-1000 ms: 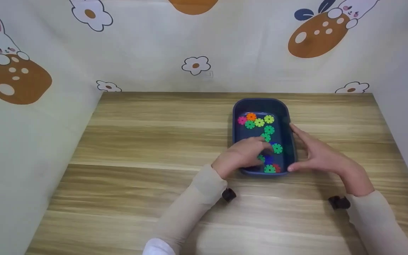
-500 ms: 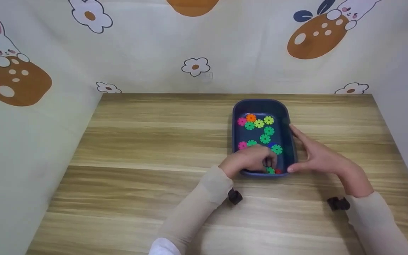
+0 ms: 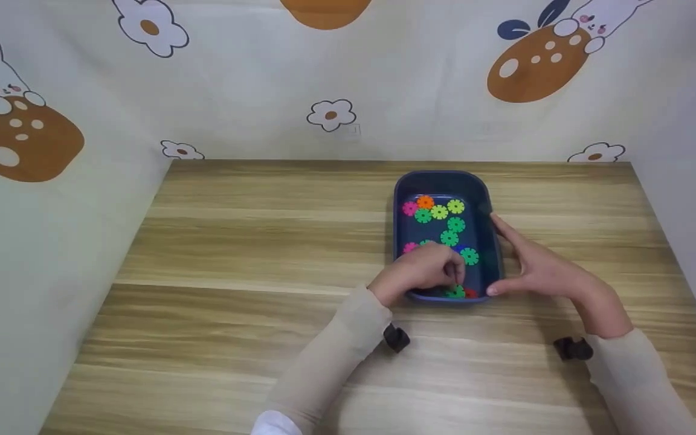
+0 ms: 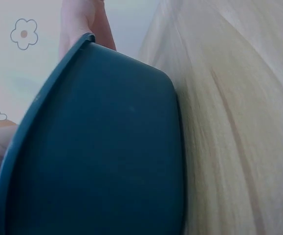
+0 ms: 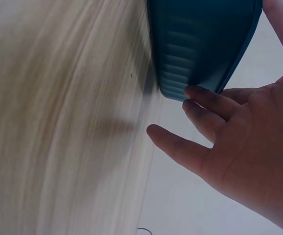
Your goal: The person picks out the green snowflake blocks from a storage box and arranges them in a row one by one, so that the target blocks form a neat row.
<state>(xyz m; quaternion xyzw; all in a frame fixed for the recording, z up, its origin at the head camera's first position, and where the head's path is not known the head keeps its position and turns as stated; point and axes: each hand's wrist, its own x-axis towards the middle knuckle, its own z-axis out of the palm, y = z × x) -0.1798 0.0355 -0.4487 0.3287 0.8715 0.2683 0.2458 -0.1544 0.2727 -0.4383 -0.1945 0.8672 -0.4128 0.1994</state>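
The fingers (image 3: pixel 457 261) of the left hand (image 3: pixel 419 267) are curled and dip into the tub (image 3: pixel 443 182) at its near end, just beside a green disc (image 3: pixel 455 293); whether they grasp anything I cannot tell. The tub stands on the right half of the bench (image 3: pixel 263 241), close to its far edge, and every disc in sight lies inside it. Left to right, a pink disc (image 3: pixel 409 208), an orange disc (image 3: pixel 425 202) and a yellow disc (image 3: pixel 455 206) sit toward the far end, and a red disc (image 3: pixel 470 294) by the near right corner. The handling looks under way rather than finished; how many discs are left to handle does not show. The right hand (image 3: pixel 544 266) has its fingers spread, grasping nothing, touching the tub's right side. Compared with a second ago, the left hand is more curled, a blue disc at the near end is out of sight, and the right hand stays put.
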